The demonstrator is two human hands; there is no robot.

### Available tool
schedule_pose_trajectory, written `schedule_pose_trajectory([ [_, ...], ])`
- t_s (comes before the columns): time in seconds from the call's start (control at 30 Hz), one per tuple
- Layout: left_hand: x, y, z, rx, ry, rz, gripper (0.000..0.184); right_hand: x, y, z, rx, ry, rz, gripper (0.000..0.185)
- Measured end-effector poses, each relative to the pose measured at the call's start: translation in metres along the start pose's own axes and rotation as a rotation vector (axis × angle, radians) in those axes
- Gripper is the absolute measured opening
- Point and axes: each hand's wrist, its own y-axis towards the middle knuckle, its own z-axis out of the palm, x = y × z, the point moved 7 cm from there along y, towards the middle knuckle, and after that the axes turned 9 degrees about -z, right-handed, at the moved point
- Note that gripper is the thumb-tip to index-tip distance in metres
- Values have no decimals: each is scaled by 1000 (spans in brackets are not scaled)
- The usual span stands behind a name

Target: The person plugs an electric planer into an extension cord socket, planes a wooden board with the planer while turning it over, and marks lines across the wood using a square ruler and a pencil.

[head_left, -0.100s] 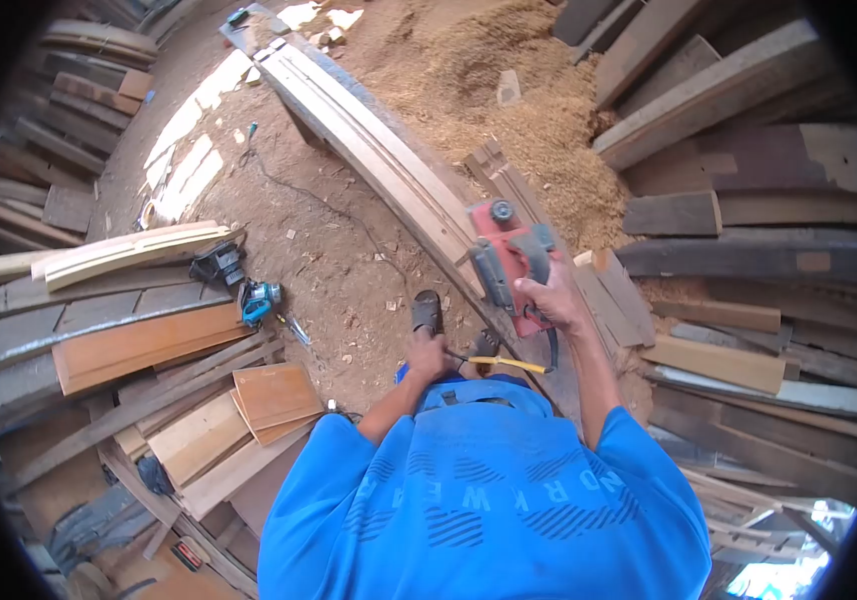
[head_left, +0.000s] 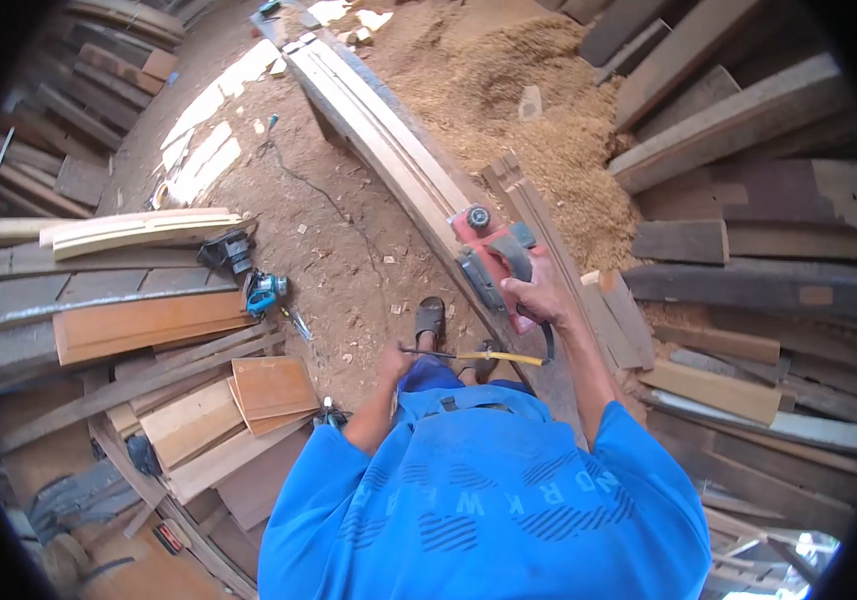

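My right hand (head_left: 540, 293) is closed round the rear handle of a red electric hand planer (head_left: 486, 248). The planer is at the near end of long, pale wooden strips (head_left: 389, 145) lying along a narrow workbench (head_left: 433, 140); I cannot tell whether its sole touches them. From its rear a power cord (head_left: 499, 357), black with a yellow stretch, loops across in front of my waist. My left hand (head_left: 394, 362) is closed on the black part of this cord, beside my left leg.
Grooved wood pieces (head_left: 521, 200) lie right of the planer, near a sawdust heap (head_left: 559, 150). Stacked boards (head_left: 749, 240) line the right side. At left are a teal power tool (head_left: 266, 292), orange-brown panels (head_left: 274, 385) and more planks. A thin cable (head_left: 324, 195) crosses the dirt floor.
The planer and my right hand have shifted left over the strips. My left hand has moved left, drawing the cord out further across my front. The whole view has swung slightly.
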Motion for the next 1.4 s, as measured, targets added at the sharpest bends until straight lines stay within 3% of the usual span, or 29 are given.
schedule_pose_trajectory([
  [0.03,25,15,3,3,-130,-21,17,9,10,2,31,-77,-2,59],
  [0.1,59,3,-60,-32,-442,-32,15,12,35,32,114,-113,-125,60],
  [0.13,54,-10,-71,-34,-623,-26,15,-3,37,31,153,-105,-84,60],
  [0.23,40,-44,-115,5,-1771,-80,15,-27,39,45,229,-25,-49,61],
  [0.3,35,-47,-133,60,-2103,-158,13,-28,32,50,201,50,-106,62],
  [0.33,30,-46,-137,103,-2268,-186,14,-27,31,50,174,-106,-127,63],
  [0.37,27,-51,-134,-25,-2309,-265,22,-26,28,45,139,-267,-144,63],
  [0.4,11,-49,-134,29,-2241,-195,23,-21,31,41,90,-426,-169,64],
  [0.43,-2,-50,-131,79,-2166,-130,24,18,23,35,-85,-796,-384,62],
  [0.53,-86,-93,-154,286,-1681,168,27,75,24,44,44,-171,-163,50],
  [0.63,-158,-152,-136,635,-1012,357,25,28,33,110,309,431,142,37],
  [0.73,-185,-199,-96,873,-426,478,26,52,14,134,171,994,457,27],
  [0.77,-181,-195,-79,760,-299,657,35,47,14,127,129,950,366,29],
  [0.87,-166,-169,-51,945,-1213,260,51,66,-8,119,325,572,83,31],
  [0.9,-169,-164,-60,1101,-1521,240,63,64,-19,127,437,536,46,29],
  [0.97,-197,-184,-138,1063,-1806,371,76,64,-48,140,643,295,-158,26],
  [1.0,-192,-165,-157,906,-1908,318,80,66,-63,142,726,85,-321,24],
  [1.03,-183,-146,-174,744,-1998,266,85,63,-71,142,717,4,-342,24],
  [1.1,-145,-101,-195,764,-1934,271,88,57,-86,141,686,-153,-386,24],
  [1.17,-108,-72,-225,417,-1979,188,84,26,-99,150,717,-304,-352,29],
  [1.23,-84,-76,-262,66,-2093,7,66,-16,-106,158,752,-458,-265,35],
  [1.3,-80,-86,-276,47,-1955,257,51,-47,-105,161,808,-616,-151,41],
  [1.33,-83,-90,-285,31,-1879,388,44,-45,-94,160,726,-589,-177,42],
  [1.4,-121,-150,-296,-26,-1516,412,32,-39,-81,162,579,-522,-225,45],
])
